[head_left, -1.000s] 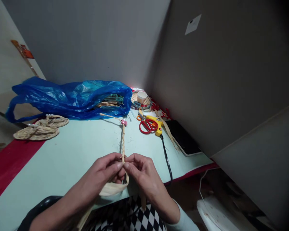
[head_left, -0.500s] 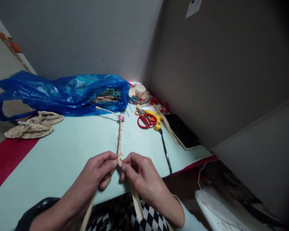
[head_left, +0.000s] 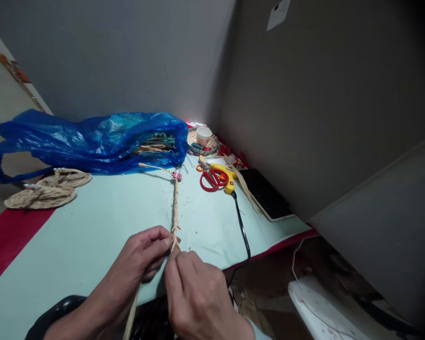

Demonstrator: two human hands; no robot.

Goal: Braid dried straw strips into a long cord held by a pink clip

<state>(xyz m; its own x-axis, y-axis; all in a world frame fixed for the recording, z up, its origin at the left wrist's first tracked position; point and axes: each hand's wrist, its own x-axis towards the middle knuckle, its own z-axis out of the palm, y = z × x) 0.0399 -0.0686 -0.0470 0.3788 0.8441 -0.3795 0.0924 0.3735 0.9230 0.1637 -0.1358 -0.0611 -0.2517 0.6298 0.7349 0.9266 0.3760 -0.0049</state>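
A thin braid of pale, straw-like strips point(head_left: 175, 203) runs down the table from a pink binder clip point(head_left: 177, 175). Thumb and forefinger of my left hand point(head_left: 145, 250) pinch the braid's near end, and a loose strip point(head_left: 131, 311) hangs below that hand. My right hand point(head_left: 198, 293) is closed just below and to the right of the pinch, its knuckles turned up. A strip leads from the braid into its fingers; the fingertips are mostly hidden. Beyond the clip, a thin tail of the same material point(head_left: 155, 167) points left.
Red-handled scissors point(head_left: 214, 180) lie against a yellow glue gun point(head_left: 229, 185) with a black cord point(head_left: 241, 226). A black tablet point(head_left: 267, 193) is at the right edge. A blue plastic bag point(head_left: 92, 141) and woven soles point(head_left: 40, 196) are at left. Behind stands a white cup point(head_left: 203, 135).
My right hand has turned knuckles-up and moved down and nearer to me, closing on a strip. My left hand keeps its pinch in nearly the same place. The view has shifted slightly.
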